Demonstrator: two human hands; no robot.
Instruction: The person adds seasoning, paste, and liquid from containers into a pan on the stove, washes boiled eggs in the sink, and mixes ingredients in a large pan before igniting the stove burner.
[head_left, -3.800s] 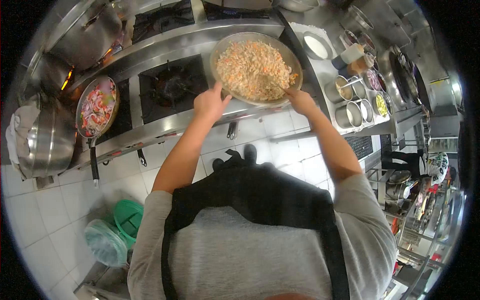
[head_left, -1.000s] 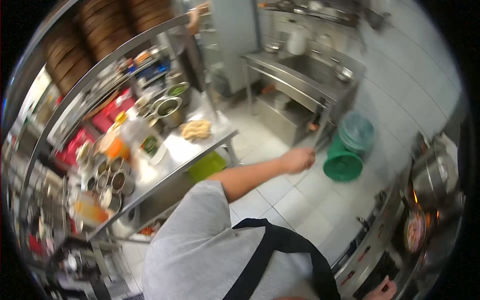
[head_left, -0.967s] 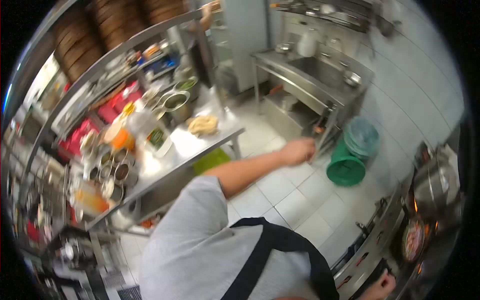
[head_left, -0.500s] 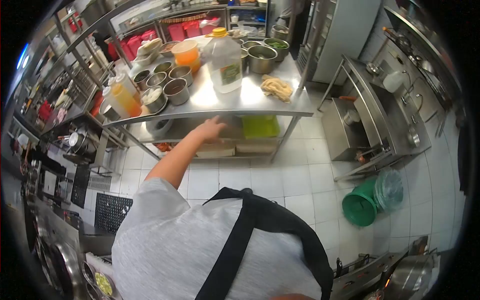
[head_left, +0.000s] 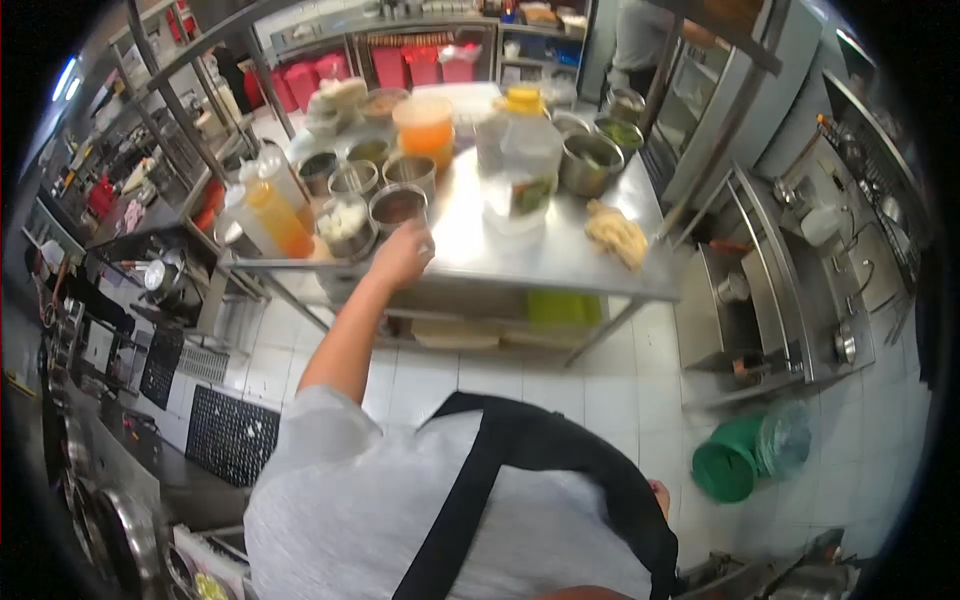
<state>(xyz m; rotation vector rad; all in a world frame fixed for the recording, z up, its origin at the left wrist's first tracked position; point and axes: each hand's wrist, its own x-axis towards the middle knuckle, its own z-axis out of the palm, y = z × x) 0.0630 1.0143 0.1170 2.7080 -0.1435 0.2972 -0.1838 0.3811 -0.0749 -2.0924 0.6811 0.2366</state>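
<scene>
My left hand [head_left: 403,255] is at the front edge of the steel table [head_left: 465,250], its fingers bent in. It overlaps the near side of a metal container with brown contents [head_left: 398,205]; whether it grips the container is unclear, and blur hides anything inside the fingers. Left of it stands a metal container of white pieces [head_left: 344,222]. Just a bit of my right hand [head_left: 659,494] shows beyond the black apron strap, most of its fingers hidden.
Squeeze bottles [head_left: 275,215] stand at the table's left, an orange-filled tub [head_left: 423,128] behind the containers. A large clear jug with a yellow cap [head_left: 520,160] and a yellowish cloth [head_left: 617,235] are farther right. A green bin [head_left: 725,470] sits on the floor. Another person [head_left: 640,45] stands at the back.
My left hand has come from in front of the table's edge to the container with brown contents, and its fingers have curled in. The view has shifted. Part of my right hand now shows.
</scene>
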